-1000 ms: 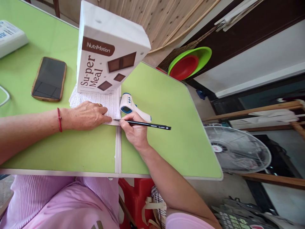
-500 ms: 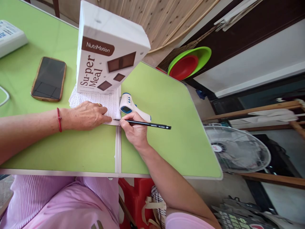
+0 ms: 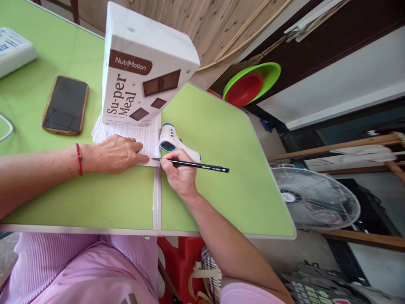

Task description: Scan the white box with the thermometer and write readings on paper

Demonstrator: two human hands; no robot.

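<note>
A sheet of paper (image 3: 147, 145), densely covered in small handwriting, lies on top of other sheets on the green table. My left hand (image 3: 118, 153) rests on it palm down, the index finger stretched out near the lower right corner and the other fingers loosely bent. In my right hand (image 3: 179, 171) is a slim black pencil (image 3: 209, 167), pinched near its point. The pencil's tip meets the paper just right of my left index fingertip. Right behind my right hand lies a white and blue infrared thermometer (image 3: 175, 142).
A white NutriMotion box (image 3: 139, 76) stands on the back part of the sheets. To the left are a phone (image 3: 66, 105) in a brown-edged case and a white device (image 3: 14, 52). A fan (image 3: 316, 197) stands past the right edge of the table (image 3: 240, 198).
The pencil and my right hand have shifted very slightly to the right. My left hand stays in place on the paper.
</note>
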